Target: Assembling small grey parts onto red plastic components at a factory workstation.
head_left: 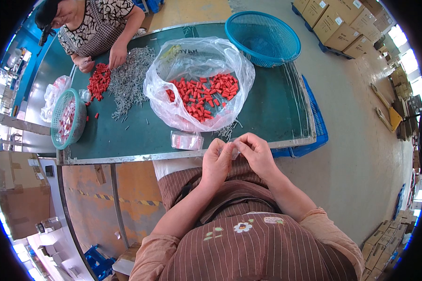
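Observation:
At the near edge of the green table, my left hand (215, 163) and my right hand (258, 153) meet, fingertips pinched together. Between them is a small clear plastic bag (236, 153), mostly hidden by the fingers; whether anything is in it I cannot make out. Just left of my hands lies a stack of small clear bags (186, 140) with red print. Beyond them stands a large open clear plastic bag (162, 100) with many red plastic plugs (202, 96) inside. A few metal screws (227, 130) lie between that bag and my hands.
A blue plastic basket (291, 51) stands at the table's (272, 105) far right corner. Screws (132, 75) and red plugs (97, 83) are heaped at the far left, where a co-worker (98, 28) handles them. A green basket (79, 119) of filled bags sits at the left edge.

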Demonstrator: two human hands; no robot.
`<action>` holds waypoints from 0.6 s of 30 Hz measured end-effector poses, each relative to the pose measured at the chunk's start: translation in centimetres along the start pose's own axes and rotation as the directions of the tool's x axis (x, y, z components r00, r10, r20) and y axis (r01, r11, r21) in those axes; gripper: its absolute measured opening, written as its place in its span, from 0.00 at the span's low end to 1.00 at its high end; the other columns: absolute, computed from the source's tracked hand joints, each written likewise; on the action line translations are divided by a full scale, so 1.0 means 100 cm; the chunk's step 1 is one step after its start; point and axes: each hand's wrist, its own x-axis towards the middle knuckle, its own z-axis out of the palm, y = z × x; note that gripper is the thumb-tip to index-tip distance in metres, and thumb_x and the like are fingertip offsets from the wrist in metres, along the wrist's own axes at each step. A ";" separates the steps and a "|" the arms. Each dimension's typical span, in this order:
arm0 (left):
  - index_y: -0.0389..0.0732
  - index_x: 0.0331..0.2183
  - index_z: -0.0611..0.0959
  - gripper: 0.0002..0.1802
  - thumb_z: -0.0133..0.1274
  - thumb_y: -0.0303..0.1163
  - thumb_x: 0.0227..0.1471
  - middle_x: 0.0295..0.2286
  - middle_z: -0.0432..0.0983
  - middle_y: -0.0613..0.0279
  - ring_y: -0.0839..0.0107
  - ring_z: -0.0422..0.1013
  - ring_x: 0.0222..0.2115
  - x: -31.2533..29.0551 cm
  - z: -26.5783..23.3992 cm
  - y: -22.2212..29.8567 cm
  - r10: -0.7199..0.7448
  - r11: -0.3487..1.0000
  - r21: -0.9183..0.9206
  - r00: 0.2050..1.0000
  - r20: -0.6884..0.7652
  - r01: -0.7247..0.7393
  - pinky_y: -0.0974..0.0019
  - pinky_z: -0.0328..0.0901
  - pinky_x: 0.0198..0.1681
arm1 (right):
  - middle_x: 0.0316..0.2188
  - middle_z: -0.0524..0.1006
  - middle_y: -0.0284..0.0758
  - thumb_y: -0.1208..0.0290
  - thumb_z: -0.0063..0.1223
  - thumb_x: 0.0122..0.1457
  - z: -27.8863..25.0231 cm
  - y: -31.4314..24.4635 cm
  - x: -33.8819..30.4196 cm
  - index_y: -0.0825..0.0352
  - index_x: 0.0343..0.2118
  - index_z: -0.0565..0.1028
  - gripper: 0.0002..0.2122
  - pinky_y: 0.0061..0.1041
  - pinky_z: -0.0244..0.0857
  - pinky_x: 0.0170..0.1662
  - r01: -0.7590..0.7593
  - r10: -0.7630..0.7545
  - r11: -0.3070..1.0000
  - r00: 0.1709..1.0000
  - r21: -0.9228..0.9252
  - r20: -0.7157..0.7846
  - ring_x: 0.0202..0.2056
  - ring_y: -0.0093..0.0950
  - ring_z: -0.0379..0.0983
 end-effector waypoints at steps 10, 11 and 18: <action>0.44 0.18 0.68 0.17 0.53 0.30 0.56 0.22 0.69 0.66 0.81 0.59 0.15 0.011 -0.008 -0.004 -0.101 0.972 -0.216 0.994 -0.034 0.092 0.75 0.53 0.15 | 0.30 0.73 0.32 0.82 0.47 0.59 -0.017 -0.001 0.011 0.70 0.35 0.69 0.02 0.21 0.69 0.41 -0.048 0.072 0.929 0.996 0.367 -0.051 0.35 0.22 0.74; 0.44 0.17 0.67 0.17 0.54 0.28 0.54 0.25 0.71 0.63 0.79 0.59 0.15 0.011 -0.005 -0.002 -0.117 0.964 -0.252 0.988 -0.103 0.088 0.74 0.53 0.15 | 0.29 0.72 0.30 0.82 0.48 0.58 -0.021 -0.005 0.012 0.71 0.36 0.70 0.04 0.19 0.68 0.39 -0.055 0.062 0.951 0.998 0.304 -0.015 0.35 0.21 0.74; 0.39 0.34 0.75 0.02 0.49 0.27 0.57 0.25 0.71 0.66 0.84 0.56 0.16 0.007 -0.008 0.014 -0.138 0.958 -0.238 0.985 0.107 0.160 0.78 0.49 0.15 | 0.29 0.73 0.31 0.81 0.52 0.54 -0.029 -0.034 0.009 0.70 0.43 0.70 0.13 0.16 0.66 0.35 -0.064 0.061 0.997 0.994 0.039 0.090 0.30 0.17 0.70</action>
